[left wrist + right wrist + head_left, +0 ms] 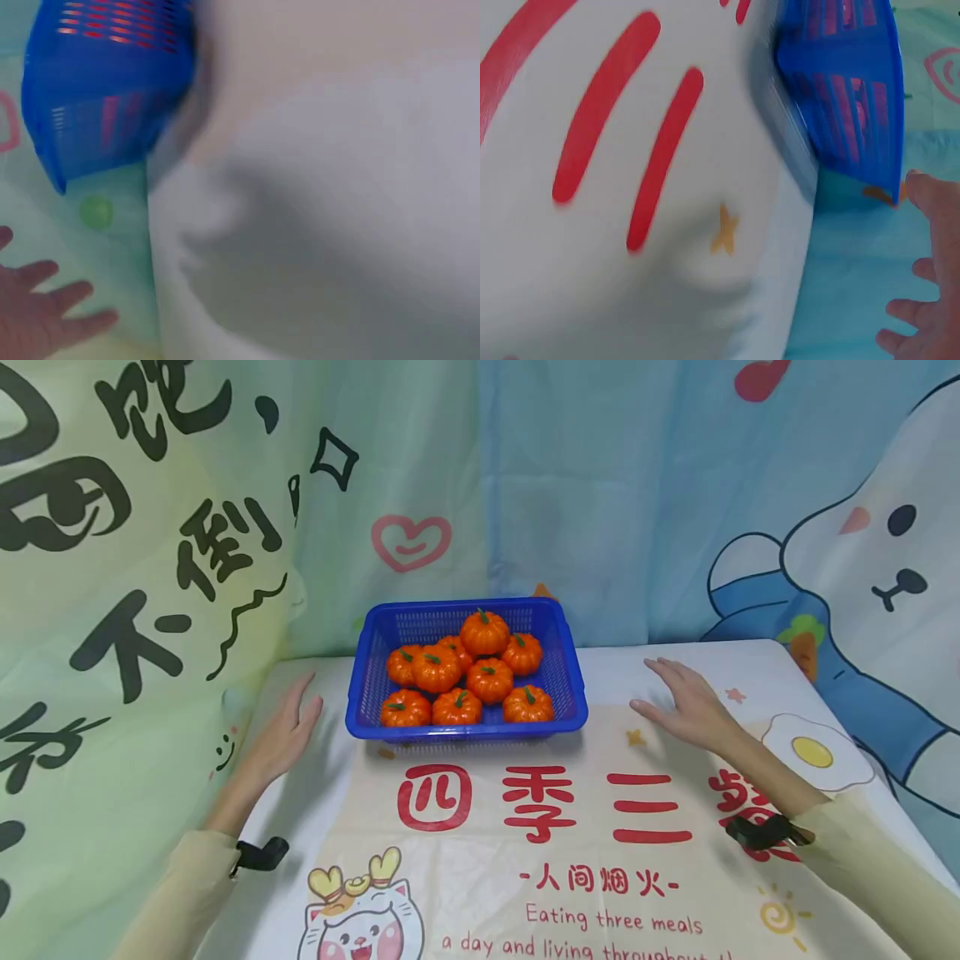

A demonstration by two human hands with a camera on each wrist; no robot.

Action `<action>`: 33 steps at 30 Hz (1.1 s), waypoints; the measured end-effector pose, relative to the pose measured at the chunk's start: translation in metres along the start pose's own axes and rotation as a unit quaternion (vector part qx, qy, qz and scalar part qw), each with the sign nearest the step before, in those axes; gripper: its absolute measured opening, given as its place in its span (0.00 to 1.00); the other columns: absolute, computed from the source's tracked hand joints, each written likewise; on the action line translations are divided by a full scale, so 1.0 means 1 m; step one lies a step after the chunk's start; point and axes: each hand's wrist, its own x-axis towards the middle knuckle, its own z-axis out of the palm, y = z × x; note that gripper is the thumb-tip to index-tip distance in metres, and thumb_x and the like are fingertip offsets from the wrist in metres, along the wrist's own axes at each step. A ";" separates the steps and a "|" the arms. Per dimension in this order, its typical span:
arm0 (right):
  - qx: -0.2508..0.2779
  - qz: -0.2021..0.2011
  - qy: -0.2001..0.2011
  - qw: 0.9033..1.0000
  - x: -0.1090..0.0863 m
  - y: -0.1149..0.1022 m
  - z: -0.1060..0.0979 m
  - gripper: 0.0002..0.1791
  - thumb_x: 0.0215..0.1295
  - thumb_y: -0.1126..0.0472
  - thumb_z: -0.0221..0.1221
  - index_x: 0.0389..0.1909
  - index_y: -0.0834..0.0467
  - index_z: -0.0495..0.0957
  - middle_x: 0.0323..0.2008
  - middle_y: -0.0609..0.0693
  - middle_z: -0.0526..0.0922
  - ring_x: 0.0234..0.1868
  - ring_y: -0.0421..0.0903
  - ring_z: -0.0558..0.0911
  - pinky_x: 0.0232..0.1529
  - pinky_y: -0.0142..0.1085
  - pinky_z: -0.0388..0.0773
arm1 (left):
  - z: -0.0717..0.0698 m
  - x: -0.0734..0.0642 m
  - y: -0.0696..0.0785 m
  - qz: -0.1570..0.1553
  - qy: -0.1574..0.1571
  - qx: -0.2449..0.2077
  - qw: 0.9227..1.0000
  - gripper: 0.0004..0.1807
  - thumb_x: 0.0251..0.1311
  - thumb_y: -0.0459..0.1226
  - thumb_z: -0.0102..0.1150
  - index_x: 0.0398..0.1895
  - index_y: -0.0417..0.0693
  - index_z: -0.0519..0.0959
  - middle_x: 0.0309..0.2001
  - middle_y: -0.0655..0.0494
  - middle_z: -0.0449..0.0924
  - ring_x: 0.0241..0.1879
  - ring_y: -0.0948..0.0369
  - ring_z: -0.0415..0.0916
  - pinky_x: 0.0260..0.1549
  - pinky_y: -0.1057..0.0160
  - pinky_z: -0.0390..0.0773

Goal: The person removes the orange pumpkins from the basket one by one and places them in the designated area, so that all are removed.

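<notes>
A blue plastic basket (pixel 467 732) with mesh walls stands at the back of the table, holding several small orange pumpkins (pixel 490 681) with green stems. To its left, my left hand (pixel 288 731) hovers with fingers extended and nothing in it. On the other side my right hand (pixel 686 706) is held out the same way, fingers straight, apart from the basket. The left wrist view shows the spread fingers of the left hand (pixel 45 307) below the basket's side (pixel 105 97). In the right wrist view, the right hand (pixel 934 285) appears beside the basket (pixel 847 97).
A printed cloth with red lettering (pixel 540 802) covers the white table (pixel 300 827). Behind the basket hangs a light blue and green curtain (pixel 570 510) with cartoon drawings. Each wrist wears a black strap, such as the left strap (pixel 262 854).
</notes>
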 end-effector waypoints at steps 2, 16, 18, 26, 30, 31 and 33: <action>0.046 0.007 -0.016 0.999 0.002 -0.009 0.004 0.47 0.62 0.37 0.56 0.75 0.55 0.52 0.74 0.65 0.53 0.73 0.68 0.53 0.63 0.72 0.54 | 0.004 0.009 0.003 -0.005 0.007 -0.053 0.999 0.35 0.75 0.52 0.30 0.77 0.42 0.46 0.74 0.33 0.50 0.72 0.35 0.50 0.68 0.35 0.52; 0.270 -0.047 0.014 0.961 0.045 -0.086 0.013 0.37 0.69 0.50 0.56 0.72 0.61 0.56 0.71 0.63 0.61 0.72 0.61 0.61 0.69 0.57 0.62 | 0.027 0.078 0.022 -0.058 -0.039 -0.253 0.965 0.38 0.72 0.59 0.24 0.79 0.52 0.37 0.78 0.44 0.41 0.74 0.42 0.50 0.69 0.38 0.56; 0.300 -0.047 -0.008 0.953 0.053 -0.095 0.012 0.37 0.69 0.49 0.56 0.72 0.59 0.55 0.71 0.62 0.61 0.72 0.61 0.62 0.68 0.56 0.64 | 0.032 0.083 0.024 -0.052 -0.042 -0.230 0.971 0.39 0.72 0.60 0.24 0.79 0.51 0.38 0.78 0.44 0.42 0.75 0.44 0.47 0.71 0.40 0.52; 0.296 -0.041 -0.087 0.950 0.096 -0.115 0.012 0.38 0.69 0.47 0.56 0.73 0.58 0.54 0.72 0.61 0.60 0.71 0.62 0.65 0.67 0.56 0.65 | 0.049 0.089 0.022 -0.045 -0.067 -0.121 0.989 0.40 0.70 0.63 0.22 0.79 0.55 0.37 0.79 0.45 0.40 0.76 0.43 0.43 0.73 0.40 0.46; 0.296 -0.017 -0.121 0.947 0.121 -0.128 0.012 0.40 0.67 0.45 0.57 0.73 0.59 0.54 0.73 0.61 0.59 0.70 0.61 0.65 0.67 0.56 0.66 | 0.048 0.089 0.019 -0.046 -0.067 -0.118 0.990 0.38 0.71 0.61 0.21 0.79 0.58 0.37 0.79 0.45 0.41 0.76 0.41 0.45 0.72 0.38 0.47; 0.294 -0.011 -0.126 0.947 0.127 -0.132 0.013 0.41 0.66 0.44 0.57 0.73 0.58 0.54 0.72 0.61 0.59 0.70 0.61 0.66 0.67 0.55 0.66 | 0.048 0.089 0.018 -0.045 -0.066 -0.121 0.989 0.36 0.72 0.60 0.21 0.79 0.58 0.37 0.78 0.44 0.41 0.76 0.41 0.45 0.72 0.38 0.47; 0.295 -0.003 -0.128 0.947 0.138 -0.139 0.015 0.41 0.65 0.44 0.58 0.73 0.58 0.55 0.72 0.60 0.60 0.70 0.60 0.65 0.67 0.54 0.65 | 0.048 0.089 0.017 -0.041 -0.065 -0.134 0.988 0.34 0.74 0.56 0.21 0.79 0.58 0.37 0.78 0.44 0.40 0.76 0.41 0.44 0.73 0.39 0.46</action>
